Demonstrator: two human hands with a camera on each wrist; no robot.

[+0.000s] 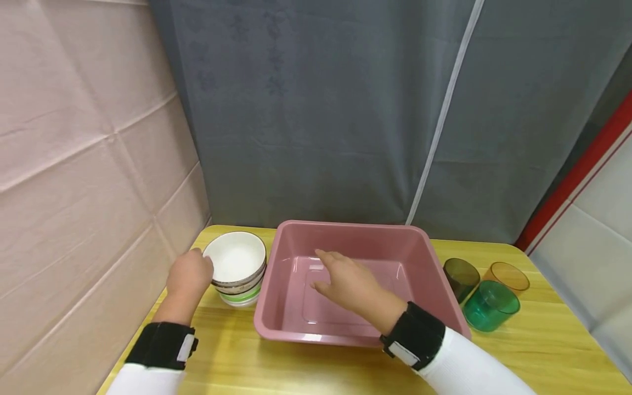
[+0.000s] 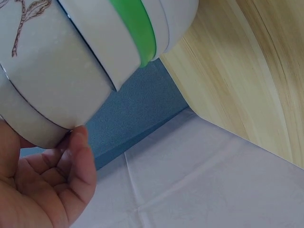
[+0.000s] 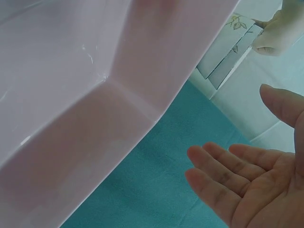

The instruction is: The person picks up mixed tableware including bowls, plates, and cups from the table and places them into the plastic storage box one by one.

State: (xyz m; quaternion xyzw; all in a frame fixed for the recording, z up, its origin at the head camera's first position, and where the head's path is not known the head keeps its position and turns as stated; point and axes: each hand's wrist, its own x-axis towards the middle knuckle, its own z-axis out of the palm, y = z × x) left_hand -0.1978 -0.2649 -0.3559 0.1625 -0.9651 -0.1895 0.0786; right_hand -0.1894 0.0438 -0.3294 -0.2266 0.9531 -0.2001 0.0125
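Note:
My left hand (image 1: pixel 190 274) is at the left side of a stack of several bowls and pinches the rim of the white top bowl (image 1: pixel 235 257). In the left wrist view, the fingers (image 2: pixel 78 156) curl at that bowl's edge, and a bowl with a green band (image 2: pixel 135 28) shows lower in the stack. My right hand (image 1: pixel 353 282) hovers over the pink basin (image 1: pixel 345 229), fingers extended and holding nothing. Its palm (image 3: pixel 266 194) shows in the right wrist view, apart from the basin wall.
Right of the basin stand a dark brown cup (image 1: pixel 461 277), an orange cup (image 1: pixel 508 276) and a green cup (image 1: pixel 491 307), close together. The wooden table (image 1: pixel 237 356) meets a grey curtain (image 1: pixel 316 120) behind and a pale cloth wall (image 1: pixel 89 192) at left.

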